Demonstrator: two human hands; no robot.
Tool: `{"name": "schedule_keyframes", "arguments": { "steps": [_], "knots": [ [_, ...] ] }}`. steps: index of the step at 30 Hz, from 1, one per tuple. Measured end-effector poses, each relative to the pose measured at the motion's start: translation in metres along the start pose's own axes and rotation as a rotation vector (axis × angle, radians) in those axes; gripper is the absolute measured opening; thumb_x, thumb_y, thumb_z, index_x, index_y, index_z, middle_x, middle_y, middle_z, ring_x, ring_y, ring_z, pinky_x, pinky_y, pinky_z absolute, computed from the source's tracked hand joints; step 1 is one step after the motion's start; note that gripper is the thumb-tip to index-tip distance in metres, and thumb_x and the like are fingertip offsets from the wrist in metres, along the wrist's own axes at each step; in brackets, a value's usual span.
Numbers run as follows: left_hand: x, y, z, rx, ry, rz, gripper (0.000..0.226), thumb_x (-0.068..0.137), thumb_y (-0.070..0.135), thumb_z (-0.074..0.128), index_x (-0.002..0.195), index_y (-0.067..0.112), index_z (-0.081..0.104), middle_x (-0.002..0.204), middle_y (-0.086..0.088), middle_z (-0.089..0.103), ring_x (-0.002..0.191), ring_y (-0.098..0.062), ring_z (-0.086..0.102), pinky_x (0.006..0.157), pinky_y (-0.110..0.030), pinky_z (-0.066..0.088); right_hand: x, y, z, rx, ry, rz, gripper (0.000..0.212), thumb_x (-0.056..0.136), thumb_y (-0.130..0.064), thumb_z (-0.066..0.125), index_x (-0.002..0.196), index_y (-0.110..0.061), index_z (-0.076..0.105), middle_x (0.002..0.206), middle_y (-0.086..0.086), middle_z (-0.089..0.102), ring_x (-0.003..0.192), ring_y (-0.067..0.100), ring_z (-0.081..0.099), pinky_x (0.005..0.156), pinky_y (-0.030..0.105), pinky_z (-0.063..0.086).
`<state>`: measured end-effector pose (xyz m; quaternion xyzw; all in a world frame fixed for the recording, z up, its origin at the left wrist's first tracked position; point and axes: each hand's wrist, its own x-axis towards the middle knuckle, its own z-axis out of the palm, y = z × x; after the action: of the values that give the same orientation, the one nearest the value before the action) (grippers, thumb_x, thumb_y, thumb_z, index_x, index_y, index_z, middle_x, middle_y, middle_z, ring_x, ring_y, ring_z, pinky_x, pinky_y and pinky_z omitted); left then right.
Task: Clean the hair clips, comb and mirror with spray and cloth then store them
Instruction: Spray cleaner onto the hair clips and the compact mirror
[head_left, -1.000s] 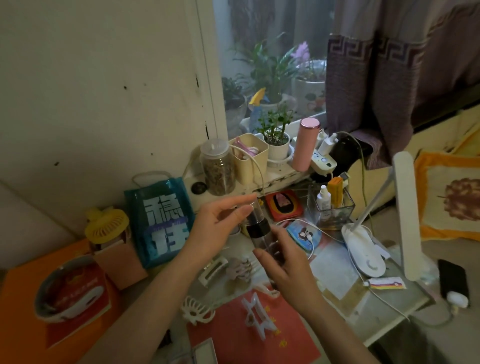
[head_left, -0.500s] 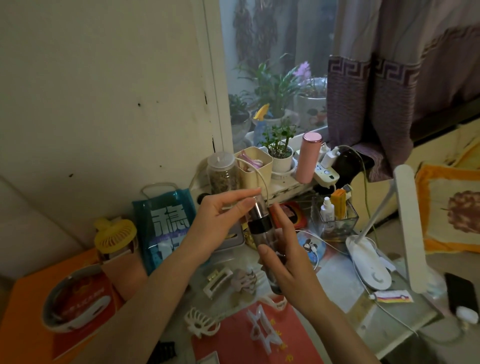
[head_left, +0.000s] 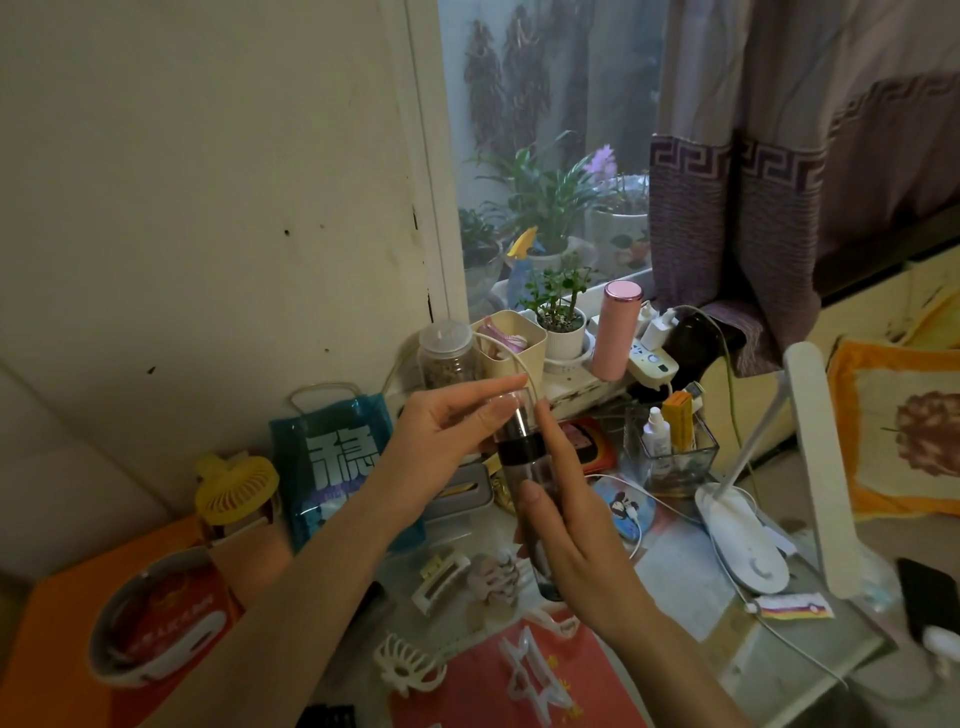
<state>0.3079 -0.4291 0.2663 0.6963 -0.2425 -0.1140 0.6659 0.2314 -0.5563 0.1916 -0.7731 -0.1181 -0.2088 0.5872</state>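
A dark spray bottle (head_left: 522, 460) with a black band and a clear cap is held upright above the desk. My left hand (head_left: 447, 441) pinches the cap between thumb and fingertips. My right hand (head_left: 571, 530) holds the bottle's body, thumb on the front and straight fingers along its far side. Below on the desk lie several hair clips: a beige rectangular clip (head_left: 441, 574), a pinkish claw clip (head_left: 493, 577), a white claw clip (head_left: 408, 670) and a white angular clip (head_left: 527, 675). A round disc with a cartoon print (head_left: 623, 506) lies to the right of the bottle.
The desk is crowded: a blue bag (head_left: 332, 462), a yellow fan (head_left: 236, 486), a jar (head_left: 447, 358), a beige cup (head_left: 511, 345), a pink flask (head_left: 615, 335), a glass box (head_left: 670, 452), a white lamp (head_left: 743, 540), cables and a power strip (head_left: 652, 361).
Both hands have stayed on the bottle while it rose slightly. My right hand's fingers have stretched up along the bottle toward the cap. The camera has tilted.
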Motion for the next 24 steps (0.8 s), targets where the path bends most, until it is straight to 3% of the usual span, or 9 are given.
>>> {"name": "schedule_keyframes", "arguments": {
  "steps": [8,13,19,24],
  "knots": [
    [-0.0029,-0.0001,-0.0033,-0.096,-0.077,-0.059,0.033,0.09,0.007,0.055,0.118,0.022,0.062,0.107,0.004,0.072,0.102,-0.012,0.068,0.075,-0.022,0.055,-0.0013,-0.0047,0.0003,0.014,0.021,-0.003,0.057,0.097,-0.029,0.037,0.144,-0.049,0.012,0.062,-0.017,0.05,0.053,0.0,0.047,0.054,0.009,0.035],
    [-0.0026,0.0014,-0.0039,-0.089,-0.088,-0.062,0.037,0.08,0.016,0.06,0.116,0.023,0.063,0.107,0.005,0.073,0.102,-0.011,0.068,0.074,-0.021,0.055,-0.0022,-0.0096,0.0002,0.029,0.017,0.006,0.055,0.096,-0.027,0.037,0.142,-0.046,0.013,0.063,-0.017,0.05,0.052,-0.002,0.045,0.053,0.009,0.035],
    [-0.0032,0.0006,-0.0045,-0.083,-0.092,-0.073,0.035,0.081,0.015,0.061,0.114,0.024,0.064,0.105,0.007,0.073,0.101,-0.009,0.067,0.073,-0.021,0.055,-0.0036,-0.0086,0.0013,0.046,0.025,0.002,0.055,0.096,-0.04,0.04,0.138,-0.064,0.015,0.065,-0.013,0.052,0.053,0.003,0.049,0.053,0.014,0.041],
    [-0.0038,-0.0001,-0.0055,-0.071,-0.098,-0.066,0.035,0.08,0.015,0.061,0.114,0.022,0.064,0.103,0.008,0.073,0.1,-0.008,0.068,0.073,-0.021,0.055,-0.0039,-0.0071,0.002,0.062,0.015,0.001,0.058,0.095,-0.029,0.038,0.138,-0.062,0.017,0.067,-0.014,0.053,0.053,0.0,0.048,0.054,0.013,0.039]
  ]
}}
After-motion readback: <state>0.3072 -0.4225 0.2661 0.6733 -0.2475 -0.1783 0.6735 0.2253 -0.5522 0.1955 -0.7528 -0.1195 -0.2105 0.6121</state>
